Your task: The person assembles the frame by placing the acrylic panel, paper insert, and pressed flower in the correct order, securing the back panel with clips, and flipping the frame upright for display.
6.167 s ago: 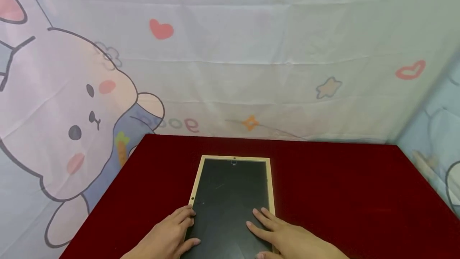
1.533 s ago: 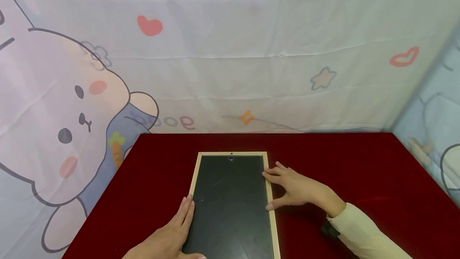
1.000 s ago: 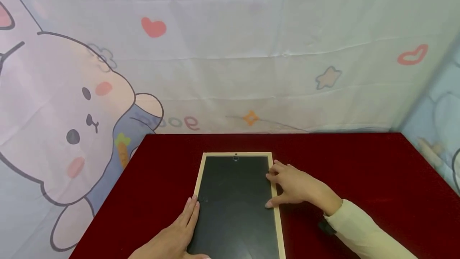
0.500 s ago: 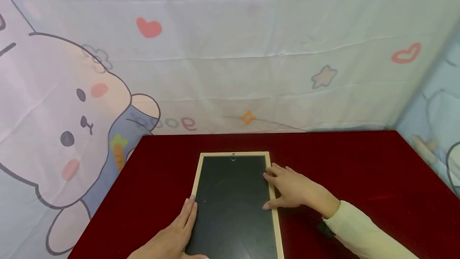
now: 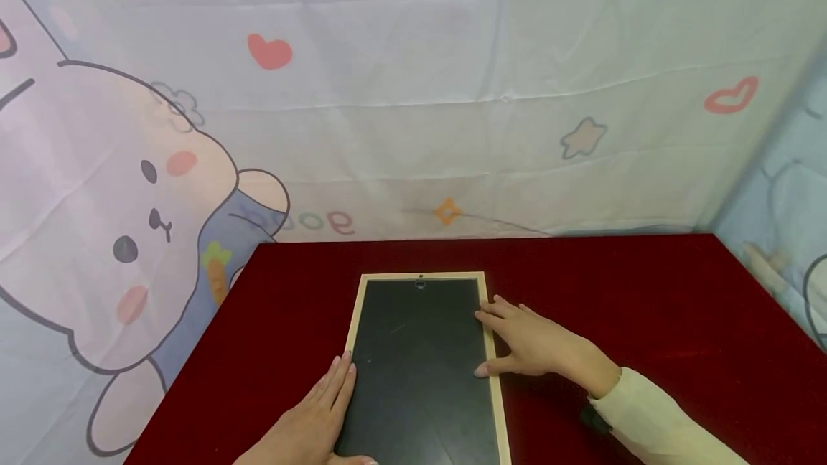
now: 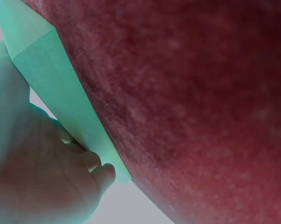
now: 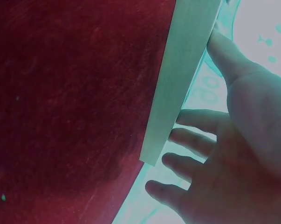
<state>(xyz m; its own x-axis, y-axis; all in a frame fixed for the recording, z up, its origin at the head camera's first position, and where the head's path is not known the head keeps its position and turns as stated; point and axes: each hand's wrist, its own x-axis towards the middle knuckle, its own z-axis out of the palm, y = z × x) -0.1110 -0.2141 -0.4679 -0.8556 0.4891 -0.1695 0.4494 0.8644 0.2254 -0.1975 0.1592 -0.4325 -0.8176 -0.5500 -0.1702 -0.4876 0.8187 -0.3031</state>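
A picture frame (image 5: 420, 350) with a pale wooden border and a black back panel lies face down on the red cloth; its near end is cut off by the head view. My left hand (image 5: 306, 415) rests along its left edge, fingers straight and together, thumb over the panel. On the opposite side my right hand (image 5: 533, 339) touches the right border with fingertips and thumb spread apart. In the left wrist view, fingers of the left hand (image 6: 47, 163) lie beside the frame's side (image 6: 63, 93). The right wrist view shows the right hand (image 7: 233, 140) with extended fingers.
The frame lies on a table covered in dark red cloth (image 5: 614, 293). Behind it hangs a pale curtain (image 5: 413, 128) printed with a rabbit, hearts and stars. A small metal hanger (image 5: 421, 284) sits at the panel's far end.
Since the oldest frame, my right hand has moved from over the panel to farther up the right border. My left fingers have straightened along the left edge. Over the last second, both hands barely move.
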